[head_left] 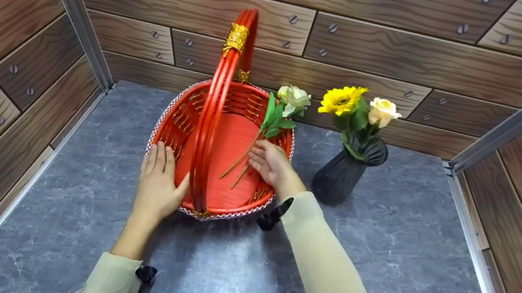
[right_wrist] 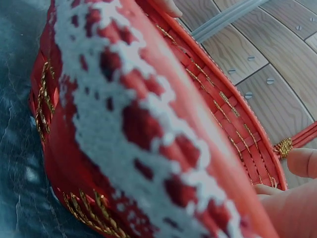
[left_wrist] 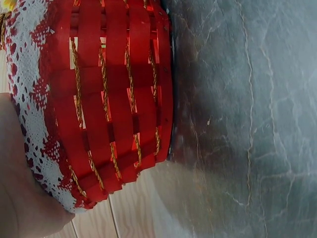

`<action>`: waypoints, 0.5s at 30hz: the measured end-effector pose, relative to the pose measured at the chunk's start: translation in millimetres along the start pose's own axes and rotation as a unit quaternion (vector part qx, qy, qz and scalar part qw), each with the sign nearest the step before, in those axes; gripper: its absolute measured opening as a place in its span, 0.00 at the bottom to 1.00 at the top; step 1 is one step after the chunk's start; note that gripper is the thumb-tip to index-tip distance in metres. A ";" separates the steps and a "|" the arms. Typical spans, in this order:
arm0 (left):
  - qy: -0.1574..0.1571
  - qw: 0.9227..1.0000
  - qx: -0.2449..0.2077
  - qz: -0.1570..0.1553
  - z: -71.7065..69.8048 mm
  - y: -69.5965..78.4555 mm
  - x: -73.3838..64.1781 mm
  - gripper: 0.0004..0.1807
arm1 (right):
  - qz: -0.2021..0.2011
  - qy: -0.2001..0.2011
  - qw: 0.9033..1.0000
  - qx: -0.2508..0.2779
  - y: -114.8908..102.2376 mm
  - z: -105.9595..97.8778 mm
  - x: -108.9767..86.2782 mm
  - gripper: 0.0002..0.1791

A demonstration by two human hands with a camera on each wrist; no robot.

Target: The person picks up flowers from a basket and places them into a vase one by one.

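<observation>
A red woven basket (head_left: pixel 229 155) with a tall arched handle (head_left: pixel 211 113) and white lace trim stands on the table. My left hand (head_left: pixel 158 179) rests on its left rim, fingers straight; the left wrist view shows the same hand (left_wrist: pixel 25 183) at the lace. A cream-white flower (head_left: pixel 294 101) with green leaves lies in the basket, its bloom beside the far right rim and its stems slanting down inside. My right hand (head_left: pixel 271 164) is over the right side, fingers loosely bent near the stems; in the right wrist view no stem shows by the thumb (right_wrist: pixel 302 162).
Right of the basket stands a dark ribbed vase (head_left: pixel 339 182) holding a yellow sunflower (head_left: pixel 342 100) and a peach rose (head_left: pixel 383 113). Wood-patterned panels (head_left: pixel 369 68) close off the back and both sides of the grey marbled table (head_left: pixel 404 246).
</observation>
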State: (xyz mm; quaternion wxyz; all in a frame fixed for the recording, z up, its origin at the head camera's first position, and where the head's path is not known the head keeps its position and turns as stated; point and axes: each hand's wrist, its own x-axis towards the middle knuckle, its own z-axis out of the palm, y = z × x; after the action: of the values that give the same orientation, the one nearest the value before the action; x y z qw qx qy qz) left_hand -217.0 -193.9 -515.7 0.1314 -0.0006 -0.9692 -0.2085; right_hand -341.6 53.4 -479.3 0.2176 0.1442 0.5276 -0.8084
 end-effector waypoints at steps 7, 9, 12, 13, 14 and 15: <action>-0.004 1.000 -0.003 -0.002 0.2 0.3 -0.6 0.45 | 0.022 -0.018 0.999 0.044 3.8 -1.0 7.2 0.30; -0.007 1.000 -0.002 -0.003 -0.2 0.6 -0.5 0.45 | 0.022 -0.020 0.998 0.049 4.8 -0.7 9.1 0.31; -0.008 1.000 0.000 -0.003 -0.6 0.6 0.3 0.45 | 0.018 -0.018 0.998 0.050 5.9 0.4 11.2 0.31; -0.008 1.000 0.002 -0.003 -0.8 0.5 0.5 0.45 | 0.017 -0.015 0.999 0.049 6.3 0.8 11.5 0.31; -0.008 1.000 0.005 -0.002 -1.1 0.5 0.6 0.45 | 0.015 -0.013 0.999 0.046 6.6 1.1 11.8 0.31; -0.009 1.000 0.006 -0.002 -1.4 0.6 0.7 0.45 | 0.014 -0.009 0.999 0.044 7.0 1.4 11.9 0.31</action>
State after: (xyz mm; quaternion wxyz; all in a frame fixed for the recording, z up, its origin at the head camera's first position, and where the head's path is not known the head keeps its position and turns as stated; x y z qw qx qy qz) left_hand -217.3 -194.0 -514.0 0.1221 0.0005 -0.9715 -0.2033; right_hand -348.4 47.3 -489.7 0.2274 0.1533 0.4876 -0.8289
